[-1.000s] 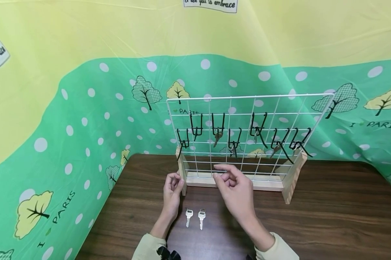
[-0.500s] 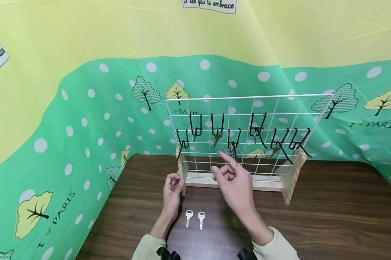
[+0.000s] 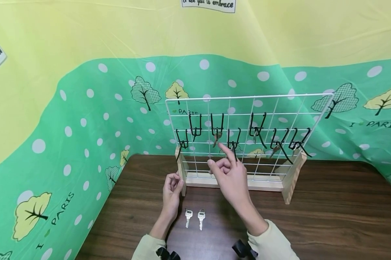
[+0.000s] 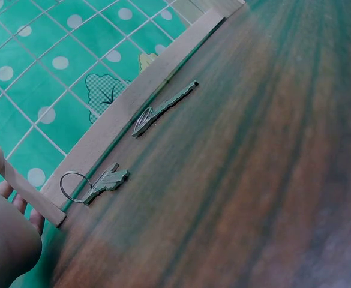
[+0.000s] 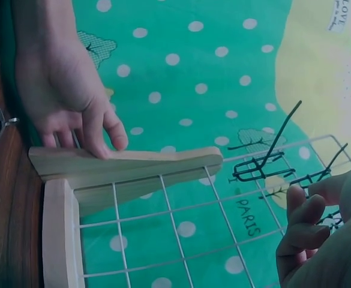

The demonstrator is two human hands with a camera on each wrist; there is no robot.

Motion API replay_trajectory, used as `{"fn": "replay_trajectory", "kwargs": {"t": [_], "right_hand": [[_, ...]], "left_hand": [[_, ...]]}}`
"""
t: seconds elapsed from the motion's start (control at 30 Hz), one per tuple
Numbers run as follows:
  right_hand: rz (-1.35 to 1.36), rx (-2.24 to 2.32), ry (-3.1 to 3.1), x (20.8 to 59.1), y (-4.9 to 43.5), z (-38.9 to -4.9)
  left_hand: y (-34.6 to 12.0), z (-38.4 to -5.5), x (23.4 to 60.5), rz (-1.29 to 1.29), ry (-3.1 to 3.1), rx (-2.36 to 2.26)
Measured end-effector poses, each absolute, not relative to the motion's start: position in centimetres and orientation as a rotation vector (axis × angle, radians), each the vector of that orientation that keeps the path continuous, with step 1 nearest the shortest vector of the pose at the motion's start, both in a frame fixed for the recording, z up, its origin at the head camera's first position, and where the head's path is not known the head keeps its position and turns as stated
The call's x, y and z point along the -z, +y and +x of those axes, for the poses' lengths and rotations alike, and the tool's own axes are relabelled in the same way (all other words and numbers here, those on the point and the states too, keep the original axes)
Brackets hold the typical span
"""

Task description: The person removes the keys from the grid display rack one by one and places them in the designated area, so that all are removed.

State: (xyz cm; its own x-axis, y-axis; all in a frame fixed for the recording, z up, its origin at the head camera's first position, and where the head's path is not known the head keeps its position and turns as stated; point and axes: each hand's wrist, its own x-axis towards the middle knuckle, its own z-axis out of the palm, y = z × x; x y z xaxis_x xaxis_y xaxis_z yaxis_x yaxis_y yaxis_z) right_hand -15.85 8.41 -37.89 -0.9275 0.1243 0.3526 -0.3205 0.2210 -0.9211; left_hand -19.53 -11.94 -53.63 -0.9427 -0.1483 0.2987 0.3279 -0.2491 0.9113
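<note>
A white wire grid rack [image 3: 247, 96] stands on wooden supports, with several black hooks on it. My left hand [image 3: 172, 191] grips the left wooden support [image 3: 181, 171] near its foot, thumb in front. In the right wrist view that support [image 5: 145, 161] lies under the left hand's fingertips. My right hand [image 3: 232, 178] is raised before the grid, index finger extended, other fingers bent, nothing visible in it. Its index fingertip is right at the lower end of a key [image 3: 217, 137] hanging from an upper hook [image 3: 222, 122]. Other keys hang farther right.
Two silver keys lie on the dark wooden table between the forearms, a left key [image 3: 188, 218] and a right key [image 3: 201, 219]. In the left wrist view one key [image 4: 106, 183] shows its ring. A green and yellow patterned cloth [image 3: 85, 144] stands behind the table.
My right hand has risen slightly and moved left, its index finger straightening from near the thumb to point up at the hanging key. The left hand stays on the support.
</note>
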Motion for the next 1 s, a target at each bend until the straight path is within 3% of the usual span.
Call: {"fn": "replay_trajectory", "kwargs": {"t": [1.0], "right_hand": [[0.135,-2.333,-1.808,36.6,7.1,-16.0]], "left_hand": [[-12.0,-19.6,53.8,-0.228,-1.703,2.270]]}}
